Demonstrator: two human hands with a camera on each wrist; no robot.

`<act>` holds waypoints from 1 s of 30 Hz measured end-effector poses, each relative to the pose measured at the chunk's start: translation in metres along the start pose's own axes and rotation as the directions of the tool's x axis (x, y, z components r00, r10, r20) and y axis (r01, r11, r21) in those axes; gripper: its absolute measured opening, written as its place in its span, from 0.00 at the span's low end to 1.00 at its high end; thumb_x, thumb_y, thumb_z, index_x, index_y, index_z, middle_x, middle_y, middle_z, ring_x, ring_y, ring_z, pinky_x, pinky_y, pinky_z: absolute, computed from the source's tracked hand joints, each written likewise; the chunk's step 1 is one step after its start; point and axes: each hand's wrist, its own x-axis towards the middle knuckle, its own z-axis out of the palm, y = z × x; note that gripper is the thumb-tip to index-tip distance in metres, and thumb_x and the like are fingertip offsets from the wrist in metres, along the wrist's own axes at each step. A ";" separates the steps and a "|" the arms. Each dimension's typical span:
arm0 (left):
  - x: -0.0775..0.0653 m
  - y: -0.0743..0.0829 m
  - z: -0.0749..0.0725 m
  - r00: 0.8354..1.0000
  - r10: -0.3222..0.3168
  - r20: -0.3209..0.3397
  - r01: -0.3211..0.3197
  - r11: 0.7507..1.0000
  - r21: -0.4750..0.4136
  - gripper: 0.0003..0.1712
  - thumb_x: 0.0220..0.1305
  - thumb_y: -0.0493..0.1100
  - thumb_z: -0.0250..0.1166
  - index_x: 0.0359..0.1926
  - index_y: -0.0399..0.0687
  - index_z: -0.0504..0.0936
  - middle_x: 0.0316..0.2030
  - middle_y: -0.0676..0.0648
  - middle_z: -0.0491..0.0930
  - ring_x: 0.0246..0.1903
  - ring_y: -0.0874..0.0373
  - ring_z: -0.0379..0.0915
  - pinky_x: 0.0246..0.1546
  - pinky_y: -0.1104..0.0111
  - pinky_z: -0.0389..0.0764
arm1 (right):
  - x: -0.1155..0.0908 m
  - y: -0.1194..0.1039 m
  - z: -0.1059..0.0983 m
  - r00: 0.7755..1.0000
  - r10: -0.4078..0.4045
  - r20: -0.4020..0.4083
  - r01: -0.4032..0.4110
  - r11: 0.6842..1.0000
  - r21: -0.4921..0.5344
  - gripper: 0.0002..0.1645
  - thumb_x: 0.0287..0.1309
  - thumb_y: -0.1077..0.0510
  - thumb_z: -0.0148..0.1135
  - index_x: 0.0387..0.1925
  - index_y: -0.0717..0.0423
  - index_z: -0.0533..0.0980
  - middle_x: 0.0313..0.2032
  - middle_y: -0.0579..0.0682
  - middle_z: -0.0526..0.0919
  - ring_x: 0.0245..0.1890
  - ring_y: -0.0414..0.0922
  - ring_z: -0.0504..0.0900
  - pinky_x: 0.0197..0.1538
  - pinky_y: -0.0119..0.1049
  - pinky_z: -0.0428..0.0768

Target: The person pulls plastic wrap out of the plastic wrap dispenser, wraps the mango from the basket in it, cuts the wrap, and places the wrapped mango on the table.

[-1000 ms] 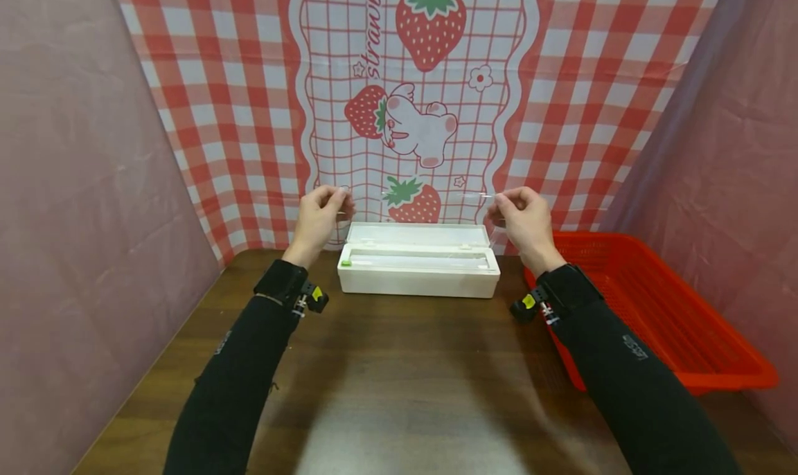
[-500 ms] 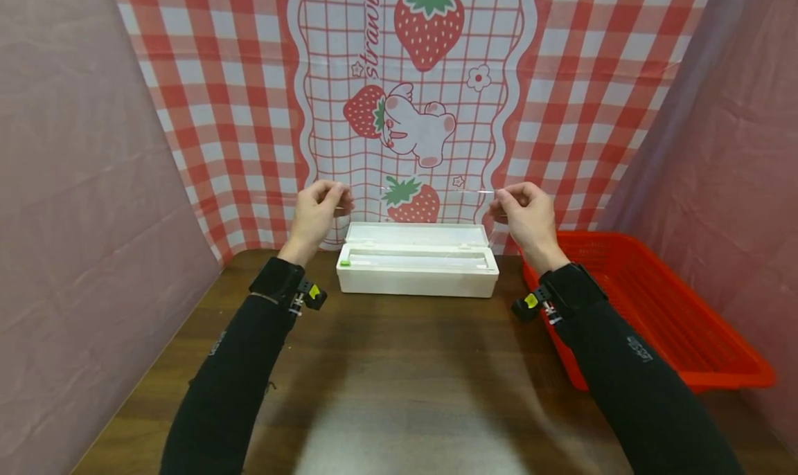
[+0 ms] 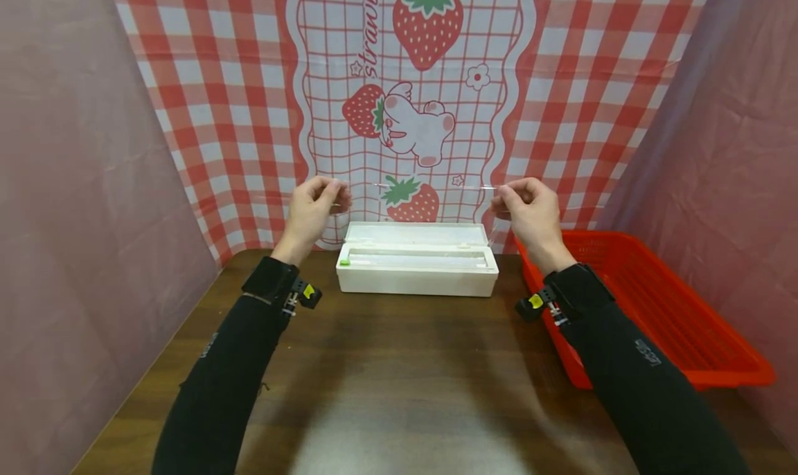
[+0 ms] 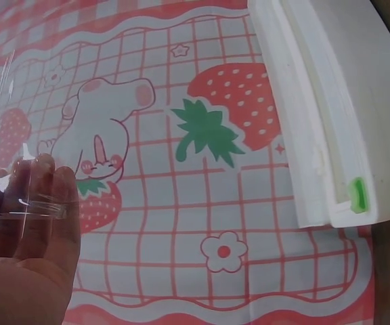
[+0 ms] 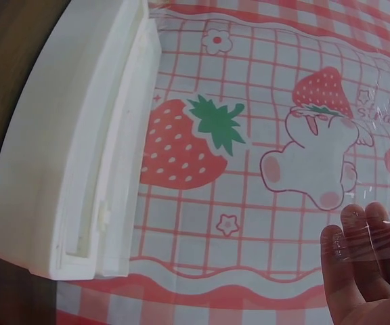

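Note:
A clear sheet of plastic wrap (image 3: 436, 187) stretches between my two hands, above and behind a white wrap dispenser box (image 3: 418, 281). My left hand (image 3: 314, 208) pinches its left corner between thumb and forefinger, and my right hand (image 3: 530, 212) pinches the right corner. In the left wrist view the film (image 4: 42, 206) lies over the fingers of the left hand (image 4: 29, 250). The right wrist view shows film over the fingers of the right hand (image 5: 367, 264) too. The dispenser's lid (image 3: 418, 234) stands raised at the back, and a green slider (image 3: 346, 262) sits at its left end.
A red plastic basket (image 3: 686, 323) stands on the right of the brown wooden table (image 3: 399, 364). Behind the dispenser hangs a red-and-white checked cloth (image 3: 231, 101) with strawberries. Pink curtains (image 3: 75, 219) close off both sides.
Both hands have risen slightly and moved a little farther apart, keeping their pinch on the plastic wrap. The film's upper edge is higher now. The dispenser stays in place.

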 end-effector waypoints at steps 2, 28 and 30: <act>0.000 0.002 0.000 1.000 0.010 0.004 -0.010 1.000 0.001 0.18 0.79 0.44 0.55 0.50 0.29 0.80 0.44 0.32 0.82 0.41 0.50 0.82 0.48 0.62 0.84 | 0.001 -0.001 -0.001 1.000 -0.004 -0.004 0.004 1.000 0.004 0.16 0.72 0.50 0.60 0.50 0.58 0.77 0.40 0.54 0.85 0.41 0.47 0.85 0.52 0.34 0.82; -0.004 0.022 -0.007 0.996 0.086 -0.004 -0.086 0.996 0.006 0.15 0.79 0.43 0.55 0.48 0.35 0.81 0.41 0.37 0.83 0.40 0.54 0.83 0.48 0.63 0.84 | -0.005 -0.021 -0.006 0.997 -0.076 -0.020 0.076 0.997 0.001 0.18 0.72 0.50 0.60 0.52 0.59 0.77 0.42 0.52 0.86 0.41 0.44 0.85 0.50 0.31 0.82; -0.004 0.023 -0.007 0.996 0.092 -0.003 -0.092 0.996 0.004 0.15 0.79 0.43 0.54 0.49 0.34 0.80 0.41 0.37 0.83 0.40 0.54 0.83 0.48 0.64 0.84 | -0.005 -0.023 -0.007 0.996 -0.088 -0.020 0.088 0.996 0.011 0.18 0.72 0.51 0.61 0.52 0.61 0.77 0.41 0.53 0.87 0.40 0.45 0.85 0.50 0.31 0.82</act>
